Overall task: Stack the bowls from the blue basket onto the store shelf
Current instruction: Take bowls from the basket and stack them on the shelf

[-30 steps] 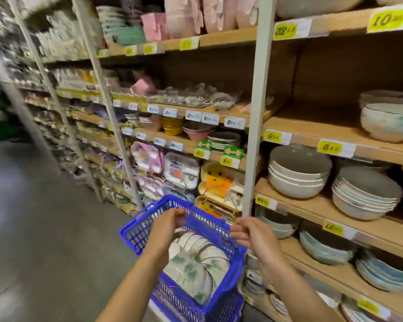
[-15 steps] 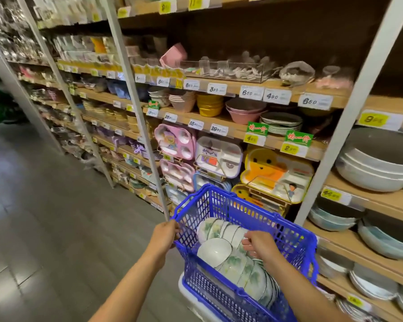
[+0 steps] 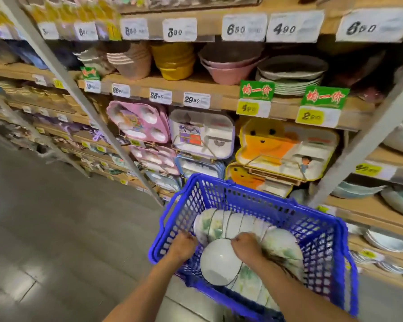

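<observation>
A blue plastic basket [image 3: 321, 231] sits low in front of me, filled with several white bowls with green leaf print lying on their sides in rows [image 3: 221, 225]. One bowl [image 3: 218, 263] faces me with its white inside showing. My left hand [image 3: 183, 246] reaches into the basket's left side and touches the bowls at their left end. My right hand [image 3: 247, 248] is closed over the rim of the front bowl and the row behind it. The store shelf [image 3: 368, 212] with stacked bowls runs along the right edge.
Wooden shelves with price tags hold pink and yellow bowls [image 3: 172, 59], plates [image 3: 291, 75] and children's divided trays [image 3: 203, 133]. Grey metal uprights [image 3: 368, 145] split the shelving. A grey tiled aisle floor [image 3: 44, 228] lies to the left.
The view has dropped and come closer to the basket. My left hand has gone from the basket's rim to the bowls inside. My right hand has settled on the front bowl.
</observation>
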`<state>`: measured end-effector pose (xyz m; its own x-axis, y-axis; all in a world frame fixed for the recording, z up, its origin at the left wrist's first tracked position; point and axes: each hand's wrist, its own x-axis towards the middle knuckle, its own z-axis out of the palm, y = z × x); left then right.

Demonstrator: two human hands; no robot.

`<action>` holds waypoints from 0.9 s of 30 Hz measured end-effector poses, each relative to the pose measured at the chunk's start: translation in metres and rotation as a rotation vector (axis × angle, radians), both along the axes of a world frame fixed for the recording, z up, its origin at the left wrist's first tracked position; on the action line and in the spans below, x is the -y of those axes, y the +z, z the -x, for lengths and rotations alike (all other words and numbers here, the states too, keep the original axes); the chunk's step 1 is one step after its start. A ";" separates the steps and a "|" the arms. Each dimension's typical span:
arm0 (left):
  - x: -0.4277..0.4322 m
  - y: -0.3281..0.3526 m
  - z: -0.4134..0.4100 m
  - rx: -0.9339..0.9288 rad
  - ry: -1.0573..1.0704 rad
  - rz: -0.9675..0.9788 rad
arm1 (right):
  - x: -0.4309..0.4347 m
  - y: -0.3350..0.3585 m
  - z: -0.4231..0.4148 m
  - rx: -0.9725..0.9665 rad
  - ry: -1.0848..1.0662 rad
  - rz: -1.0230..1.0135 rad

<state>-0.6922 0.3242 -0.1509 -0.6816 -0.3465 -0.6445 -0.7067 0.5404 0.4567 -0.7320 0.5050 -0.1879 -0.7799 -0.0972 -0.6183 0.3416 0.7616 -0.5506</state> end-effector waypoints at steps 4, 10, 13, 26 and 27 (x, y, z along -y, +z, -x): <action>0.002 -0.037 0.016 0.138 -0.135 -0.015 | 0.009 -0.015 0.008 0.000 0.023 -0.066; -0.012 -0.085 0.026 0.277 -0.342 -0.134 | 0.014 -0.025 0.013 -0.007 0.074 -0.146; -0.013 -0.099 0.027 0.287 -0.348 -0.101 | 0.013 -0.025 0.011 0.020 0.046 -0.148; -0.001 -0.061 0.057 0.209 -0.588 -0.073 | 0.008 -0.002 -0.012 -0.028 -0.350 -0.033; 0.001 -0.051 0.061 0.219 -0.560 -0.117 | 0.006 0.003 -0.013 -0.047 -0.394 0.009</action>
